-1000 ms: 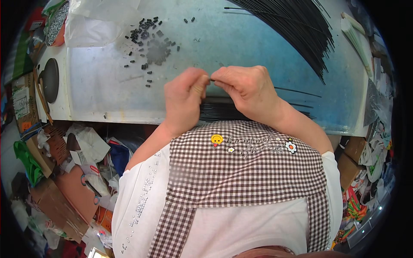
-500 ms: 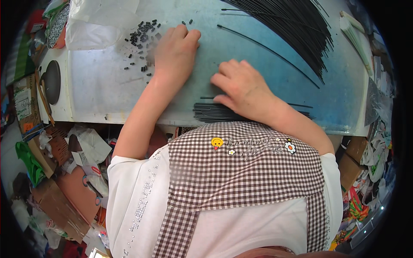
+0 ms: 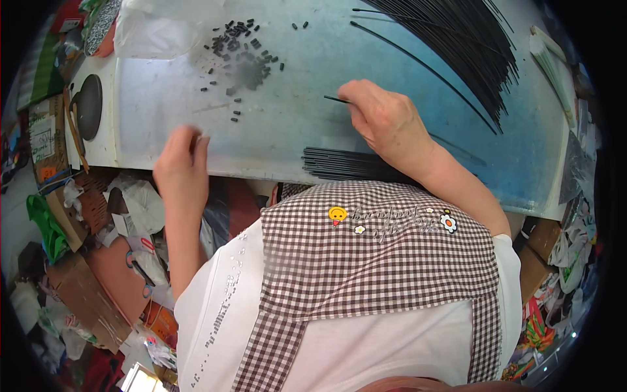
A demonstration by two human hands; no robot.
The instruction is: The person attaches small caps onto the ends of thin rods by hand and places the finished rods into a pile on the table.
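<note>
Between the fingers of my right hand (image 3: 390,121) is a thin black rod (image 3: 334,98), its bare end poking out to the left above the table. Just below that hand a bundle of thin black rods (image 3: 353,163) lies along the front edge. My left hand (image 3: 180,153) is over the table's front left edge, thumb and fingers drawn together; blur hides what they hold, if anything. Beyond it, small black caps (image 3: 255,44) lie scattered in a loose heap. One long rod (image 3: 424,70) with a thicker tip lies apart at the far right.
A large fanned pile of black rods (image 3: 450,39) covers the far right. Clear plastic sheeting (image 3: 157,32) and a container of small grey pieces (image 3: 102,29) are at the far left. A dark round disc (image 3: 89,108) sits at the left edge, above cluttered boxes (image 3: 85,294).
My left hand has left the caps and come back to the front left edge. The right hand has risen slightly rightward from the front bundle, a rod now showing in its fingers.
</note>
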